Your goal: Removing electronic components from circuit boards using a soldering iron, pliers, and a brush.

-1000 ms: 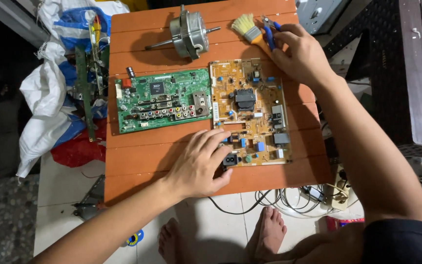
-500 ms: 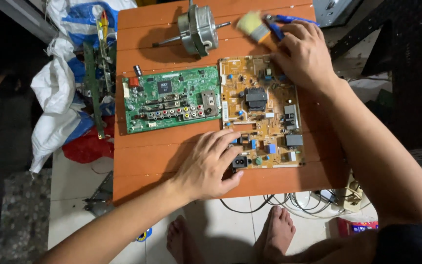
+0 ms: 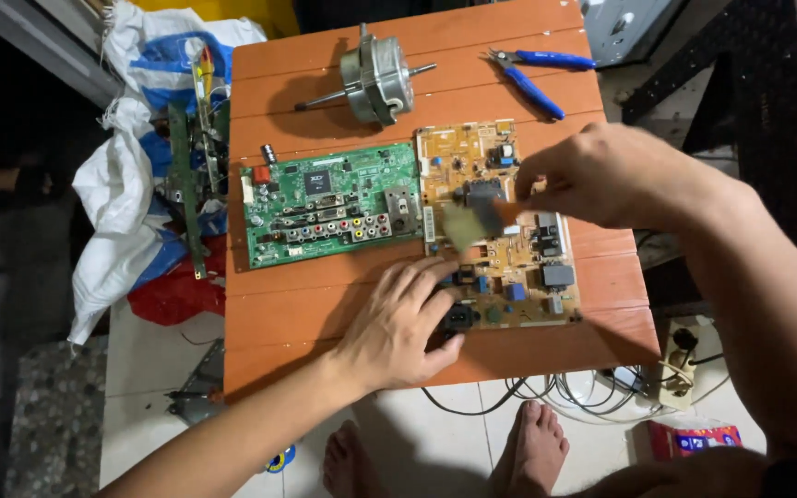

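Right hand (image 3: 615, 175) closed around a paintbrush (image 3: 472, 219), handle pinched in the fingers, blurred bristles hanging over the middle of the tan circuit board (image 3: 500, 226). Left hand (image 3: 403, 323) spread flat, palm down, fingers loosely open and holding nothing, pressing on the tan circuit board's near left corner and the orange worktop (image 3: 325, 304) beside it. Just left of that board, edge to edge, a green circuit board (image 3: 329, 205) lying flat with a row of coloured sockets along its near side. Farther back on the worktop, a grey electric motor (image 3: 375, 72) resting on its side, shaft pointing both ways. To its right, near the far corner, blue-handled pliers (image 3: 532, 78) with handles spread apart. Off the left edge, white sacks (image 3: 108, 198) stuffed with scrap boards. Below the near edge, bare feet (image 3: 537, 452) on pale floor tiles, black cables (image 3: 546, 392) and a power strip (image 3: 680, 355) to the right.
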